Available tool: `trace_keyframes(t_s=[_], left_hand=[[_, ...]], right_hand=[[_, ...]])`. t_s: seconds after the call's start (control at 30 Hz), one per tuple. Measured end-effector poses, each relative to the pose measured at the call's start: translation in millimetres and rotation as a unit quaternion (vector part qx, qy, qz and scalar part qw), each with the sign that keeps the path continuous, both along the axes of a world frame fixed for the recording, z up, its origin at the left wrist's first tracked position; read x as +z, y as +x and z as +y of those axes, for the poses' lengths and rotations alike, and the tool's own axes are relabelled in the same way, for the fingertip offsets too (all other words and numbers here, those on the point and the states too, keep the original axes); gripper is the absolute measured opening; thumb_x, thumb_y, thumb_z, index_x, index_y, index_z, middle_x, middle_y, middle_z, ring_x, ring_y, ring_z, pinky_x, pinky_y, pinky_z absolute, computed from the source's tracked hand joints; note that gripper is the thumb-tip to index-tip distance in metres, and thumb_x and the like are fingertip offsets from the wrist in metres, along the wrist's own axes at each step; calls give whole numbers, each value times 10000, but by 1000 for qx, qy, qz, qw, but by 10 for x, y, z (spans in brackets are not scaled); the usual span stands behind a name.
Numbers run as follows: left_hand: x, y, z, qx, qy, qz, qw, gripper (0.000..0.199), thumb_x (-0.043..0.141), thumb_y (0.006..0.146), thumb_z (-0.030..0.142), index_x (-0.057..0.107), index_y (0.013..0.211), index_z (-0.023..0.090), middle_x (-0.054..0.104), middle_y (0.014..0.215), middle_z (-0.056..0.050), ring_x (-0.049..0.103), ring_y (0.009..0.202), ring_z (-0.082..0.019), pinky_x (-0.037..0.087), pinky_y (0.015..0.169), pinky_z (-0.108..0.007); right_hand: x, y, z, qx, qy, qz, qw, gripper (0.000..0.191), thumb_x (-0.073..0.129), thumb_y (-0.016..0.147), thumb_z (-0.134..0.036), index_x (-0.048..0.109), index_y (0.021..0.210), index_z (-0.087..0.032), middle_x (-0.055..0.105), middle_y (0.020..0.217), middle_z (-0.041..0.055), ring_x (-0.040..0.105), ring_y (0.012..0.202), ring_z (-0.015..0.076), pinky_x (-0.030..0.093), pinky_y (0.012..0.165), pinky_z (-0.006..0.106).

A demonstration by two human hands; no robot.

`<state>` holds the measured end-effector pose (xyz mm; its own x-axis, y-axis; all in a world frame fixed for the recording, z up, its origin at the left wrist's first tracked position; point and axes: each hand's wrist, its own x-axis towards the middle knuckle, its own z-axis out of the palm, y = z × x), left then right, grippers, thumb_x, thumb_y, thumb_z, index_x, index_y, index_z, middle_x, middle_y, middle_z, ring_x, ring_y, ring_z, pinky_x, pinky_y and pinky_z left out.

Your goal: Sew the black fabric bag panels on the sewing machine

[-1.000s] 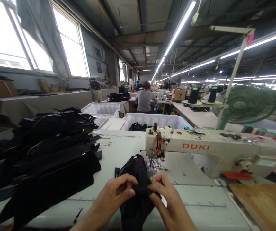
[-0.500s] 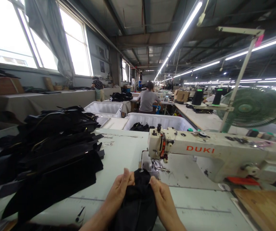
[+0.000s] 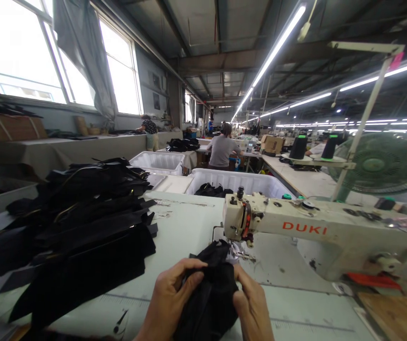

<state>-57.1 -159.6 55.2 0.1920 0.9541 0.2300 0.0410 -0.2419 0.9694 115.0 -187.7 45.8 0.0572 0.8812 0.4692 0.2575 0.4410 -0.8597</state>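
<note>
A black cloth piece (image 3: pixel 212 289) is held between my two hands at the front of the table, just below the needle area of the white sewing machine (image 3: pixel 295 227). My left hand (image 3: pixel 175 296) pinches its left edge between thumb and fingers. On the right edge, my right hand (image 3: pixel 251 303) grips the cloth with bent fingers. The cloth's upper end lies close to the presser foot (image 3: pixel 237 251); whether it is under the foot cannot be made out. A large pile of black pieces (image 3: pixel 93 237) covers the left side of the table.
Behind the table stand white bins (image 3: pixel 239 177), one with black pieces inside. A green fan (image 3: pixel 377 163) and thread cones (image 3: pixel 298 147) are at the right. Small snips (image 3: pixel 120 322) lie near the front edge. A person in grey (image 3: pixel 221 149) sits farther back.
My left hand has shifted its grip, its thumb now lying across the cloth instead of pointing up. The cloth's upper end has spread and turned. The view has swung slightly left.
</note>
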Motion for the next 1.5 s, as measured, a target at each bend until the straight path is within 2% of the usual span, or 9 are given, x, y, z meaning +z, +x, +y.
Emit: trace_keyframes(t_s=[0.13, 0.33, 0.57, 0.67, 0.9, 1.07, 1.13, 1.27, 1.5], left_hand=[[191, -7, 6, -49, 24, -41, 998, 254, 608, 897, 408, 699, 852, 175, 580, 1169, -98, 585, 1064, -247, 493, 875, -273], [233, -24, -3, 15, 60, 12, 998, 354, 460, 977, 461, 549, 767, 190, 626, 711, -26, 631, 771, -188, 490, 802, -288], [-52, -1, 36, -166, 51, -8, 985, 583, 688, 758, 622, 609, 1163, 210, 538, 1294, -117, 471, 1250, -306, 372, 1053, -358], [-39, 15, 33, -162, 34, -6, 986, 275, 705, 826, 449, 677, 923, 193, 613, 1192, -106, 534, 1183, -282, 399, 1003, -336], [-6, 125, -101, -55, 128, 49, 989, 229, 519, 951, 357, 613, 806, 207, 651, 763, -32, 623, 763, -188, 467, 741, -253], [-14, 131, -123, 11, 180, 162, 970, 225, 520, 936, 285, 576, 732, 208, 521, 591, 25, 485, 507, -122, 364, 520, -210], [-6, 116, -101, -10, 145, 162, 976, 251, 508, 942, 323, 575, 731, 206, 534, 614, 18, 507, 543, -130, 372, 535, -208], [-13, 39, -68, -63, 104, 123, 985, 292, 539, 922, 411, 600, 731, 198, 576, 694, -4, 555, 666, -161, 419, 631, -219], [-153, -120, -70, -75, 16, 112, 991, 159, 663, 860, 376, 717, 880, 227, 707, 943, -31, 595, 1074, -233, 421, 941, -260]], right_hand=[[50, 92, -33, 58, -15, -51, 997, 352, 700, 782, -526, 532, 715, -225, 551, 719, -5, 510, 687, 177, 385, 626, 262], [-111, 291, -20, 43, -106, -24, 993, 498, 693, 785, -366, 263, 582, -218, 334, 568, -60, 345, 557, 120, 288, 545, 246], [-38, 249, -63, 94, -10, -9, 995, 477, 694, 823, -432, 319, 623, -216, 409, 654, -41, 405, 626, 136, 292, 580, 256], [31, 225, -66, 117, 21, 8, 993, 497, 680, 828, -493, 323, 622, -214, 492, 759, -6, 468, 722, 161, 339, 640, 266], [-61, 176, -102, 131, -48, 24, 990, 622, 688, 782, -576, 246, 554, -203, 367, 561, -55, 341, 550, 111, 267, 540, 251], [-149, 99, -203, 105, -133, 141, 975, 437, 838, 616, -414, 497, 809, -220, 525, 655, -61, 460, 629, 130, 348, 623, 242], [-150, 86, -230, 97, -165, 145, 971, 425, 830, 613, -292, 545, 917, -209, 533, 659, -65, 474, 640, 130, 356, 648, 244], [-157, 105, -235, 97, -185, 156, 965, 250, 786, 668, -287, 558, 690, -185, 380, 612, -70, 354, 586, 103, 290, 557, 224], [-181, 213, -220, 47, -47, 120, 991, 186, 719, 797, -255, 599, 666, -198, 584, 882, 21, 562, 811, 163, 426, 722, 253]])
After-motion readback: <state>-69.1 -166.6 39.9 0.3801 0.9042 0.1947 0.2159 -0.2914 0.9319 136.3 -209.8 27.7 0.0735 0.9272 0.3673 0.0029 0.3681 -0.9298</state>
